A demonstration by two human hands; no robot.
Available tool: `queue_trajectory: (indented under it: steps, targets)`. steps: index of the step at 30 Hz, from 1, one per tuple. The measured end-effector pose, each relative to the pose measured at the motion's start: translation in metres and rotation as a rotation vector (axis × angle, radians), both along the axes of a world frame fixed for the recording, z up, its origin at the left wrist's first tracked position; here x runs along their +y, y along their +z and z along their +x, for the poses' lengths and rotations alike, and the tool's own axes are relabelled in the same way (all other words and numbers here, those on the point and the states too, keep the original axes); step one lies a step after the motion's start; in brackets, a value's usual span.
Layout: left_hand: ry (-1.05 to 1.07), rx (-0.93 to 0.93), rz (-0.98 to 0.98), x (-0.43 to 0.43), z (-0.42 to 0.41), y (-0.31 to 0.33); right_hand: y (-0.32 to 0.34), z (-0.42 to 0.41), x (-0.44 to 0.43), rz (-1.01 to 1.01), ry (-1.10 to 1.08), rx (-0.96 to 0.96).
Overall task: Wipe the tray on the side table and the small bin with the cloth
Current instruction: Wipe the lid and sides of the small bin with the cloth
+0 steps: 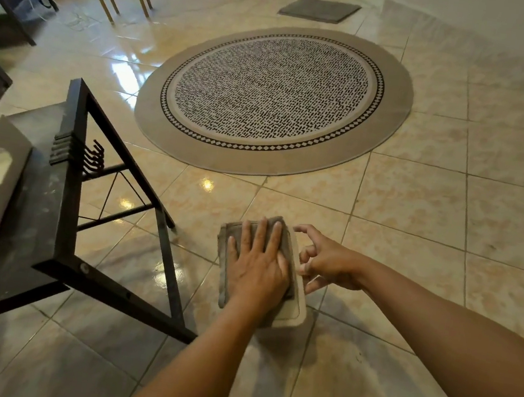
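No writing legible. Grey cloth (250,240) pressed flat by left hand (257,263) on rounded bin (297,315); bin rim touched by right hand (328,262), fingers loosely curled.

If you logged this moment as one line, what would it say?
step: wiping small bin | left hand: flat on cloth atop bin | right hand: steadying bin edge | tray: not identifiable

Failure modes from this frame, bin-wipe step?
1. The small bin stands free on glossy floor tiles; the left hand pressing the grey cloth on its top could slide or tip it, since the right hand only steadies its edge with fingertips.
2. The cloth overhangs the bin's left side and could slip off.
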State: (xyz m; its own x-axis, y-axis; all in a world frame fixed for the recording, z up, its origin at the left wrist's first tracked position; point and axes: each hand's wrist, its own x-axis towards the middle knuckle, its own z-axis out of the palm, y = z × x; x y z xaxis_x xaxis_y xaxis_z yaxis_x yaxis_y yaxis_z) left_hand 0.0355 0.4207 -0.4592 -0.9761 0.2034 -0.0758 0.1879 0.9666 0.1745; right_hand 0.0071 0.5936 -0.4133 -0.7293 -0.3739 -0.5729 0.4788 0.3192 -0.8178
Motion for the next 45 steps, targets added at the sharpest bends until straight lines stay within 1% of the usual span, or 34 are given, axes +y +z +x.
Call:
queue_trajectory:
  steps: [2,5,9,12,15,19,22,25,28,30,33,36,40,42,45]
  targets:
    - [0.039,-0.001,0.021,-0.007,0.010,-0.003,0.001,-0.001,-0.002,0.010,-0.008,0.000]
    - [-0.018,0.015,0.014,0.003,0.036,-0.014,0.002,-0.001,-0.002,0.019,0.006,-0.004]
    - [-0.098,-0.001,-0.029,0.015,0.017,-0.008,0.004,-0.002,-0.004,0.018,0.026,-0.006]
    - [-0.034,-0.024,-0.001,0.005,-0.003,0.009,0.005,0.000,-0.005,0.017,-0.003,0.006]
    - [0.048,-0.035,0.028,-0.008,0.009,0.007,0.005,0.002,-0.005,0.016,-0.015,0.008]
    - [0.023,-0.029,-0.006,0.008,0.054,-0.008,0.005,0.000,-0.004,0.022,-0.004,0.012]
    - [0.013,-0.028,-0.019,0.023,0.053,-0.002,0.006,0.002,-0.005,0.040,0.012,0.019]
    - [0.047,-0.063,-0.027,0.009,0.047,0.009,0.007,0.005,-0.005,0.034,-0.016,0.027]
    - [0.101,-0.059,-0.011,-0.002,0.070,0.008,0.007,0.004,-0.006,0.046,-0.011,0.029]
    - [0.100,-0.078,-0.009,0.009,0.083,0.005,0.006,0.002,-0.006,0.046,-0.005,0.027]
    - [0.082,-0.074,-0.033,0.028,0.074,0.006,0.003,0.001,-0.006,0.058,0.001,0.028]
    - [0.098,-0.111,-0.024,0.029,0.056,0.015,0.002,0.001,-0.007,0.053,-0.010,0.025]
    - [0.048,-0.105,0.029,0.020,0.072,0.013,0.001,0.000,-0.005,0.040,-0.015,0.012]
    - [0.034,-0.095,0.022,0.019,0.075,0.009,0.000,0.000,-0.005,0.045,-0.003,0.015]
    - [0.067,-0.112,0.025,0.020,0.051,0.013,0.000,-0.001,-0.007,0.049,0.004,0.018]
